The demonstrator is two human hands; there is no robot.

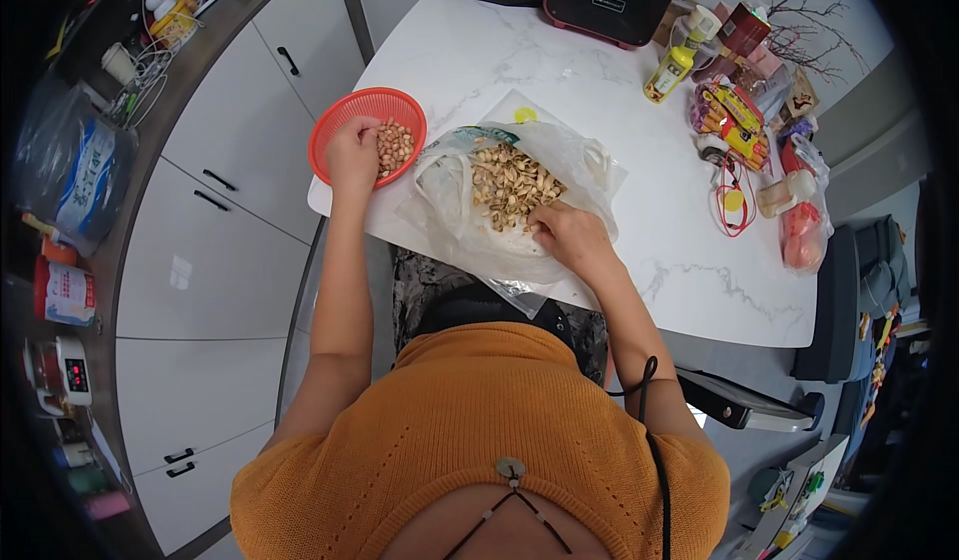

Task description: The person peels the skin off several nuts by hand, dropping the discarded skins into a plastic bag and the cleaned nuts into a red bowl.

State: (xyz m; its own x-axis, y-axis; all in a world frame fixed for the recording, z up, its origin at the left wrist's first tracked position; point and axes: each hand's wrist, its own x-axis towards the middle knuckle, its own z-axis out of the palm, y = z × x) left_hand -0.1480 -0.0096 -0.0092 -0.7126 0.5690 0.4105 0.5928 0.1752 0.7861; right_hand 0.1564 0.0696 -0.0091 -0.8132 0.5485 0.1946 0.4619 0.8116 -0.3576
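A red plastic basket (321,130) stands at the table's left edge with shelled peanuts (395,147) gathered in its right part. Over the basket's left part is my left hand (353,157), fingers curled together; whatever they hold is hidden. In the middle of the near side lies a spread white plastic bag (445,182). On it is a heap of tan husks (513,180) that look like peanut shells. My right hand (572,236) rests at the heap's lower right edge, its thumb and fingers pinched together. What is between those fingertips is too small to make out.
The white marbled table (689,260) extends to the right. A yellow bottle (671,68), snack packs (734,120), a red cord (736,222) and a bag of red fruit (802,235) line its right side. A black-and-red case (611,2) stands at the back.
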